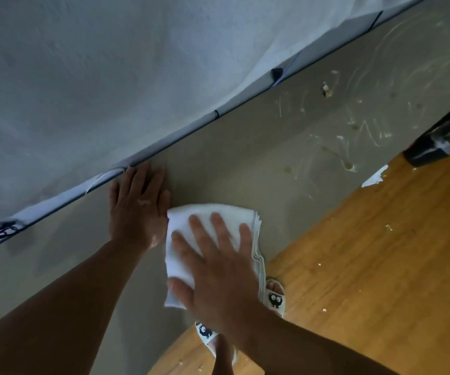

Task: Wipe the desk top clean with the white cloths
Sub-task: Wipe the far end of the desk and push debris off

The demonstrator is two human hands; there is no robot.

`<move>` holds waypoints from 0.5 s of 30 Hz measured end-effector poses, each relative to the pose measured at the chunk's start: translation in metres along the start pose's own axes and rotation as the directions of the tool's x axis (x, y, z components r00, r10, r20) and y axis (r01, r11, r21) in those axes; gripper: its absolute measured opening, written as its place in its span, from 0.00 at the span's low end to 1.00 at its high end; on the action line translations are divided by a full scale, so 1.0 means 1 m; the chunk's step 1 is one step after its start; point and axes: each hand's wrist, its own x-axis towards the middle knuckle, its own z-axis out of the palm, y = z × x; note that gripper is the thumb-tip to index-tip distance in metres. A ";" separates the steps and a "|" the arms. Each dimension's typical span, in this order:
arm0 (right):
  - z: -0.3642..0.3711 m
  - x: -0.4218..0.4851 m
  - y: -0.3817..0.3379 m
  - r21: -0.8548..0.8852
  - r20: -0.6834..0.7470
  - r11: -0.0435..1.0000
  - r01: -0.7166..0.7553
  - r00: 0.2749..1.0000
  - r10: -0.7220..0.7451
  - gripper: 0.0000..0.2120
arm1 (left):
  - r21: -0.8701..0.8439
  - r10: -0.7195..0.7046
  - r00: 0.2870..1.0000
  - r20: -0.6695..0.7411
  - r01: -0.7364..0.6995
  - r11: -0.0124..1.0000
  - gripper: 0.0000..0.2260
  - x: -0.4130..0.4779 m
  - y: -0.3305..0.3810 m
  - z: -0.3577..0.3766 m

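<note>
At 6 o'clock of the view, 2 feet in white slippers (274,296) with black cartoon figures stand on the wooden floor (367,253), partly hidden by the near edge of the desk.

Just above them the right hand (218,277) lies palm down on the white cloth (213,213). Its fingers are spread and straight, pressing the cloth rather than clasping it. The cloth is folded in several layers and rests on the grey-beige desk top (245,158) at its near edge, close to the middle of the view.

At 9 o'clock of the cloth, just beside its edge, the left hand (137,209) lies flat on the bare desk, fingers straight and together, holding nothing.

Farther along, toward 2 o'clock, pale smears (367,125) and a few crumbs (326,89) mark the desk top. At 3 o'clock a dark, blurred object (440,144) and a white scrap (375,177) lie on the floor, with small bits scattered around.

Behind the desk, from 9 to 12 o'clock, hangs a white fabric (110,77).
</note>
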 end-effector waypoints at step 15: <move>-0.038 0.027 0.196 -0.128 -0.134 0.943 -0.309 0.947 0.292 0.32 | -0.029 0.155 0.983 -0.100 -0.159 0.987 0.20 0.029 0.047 0.000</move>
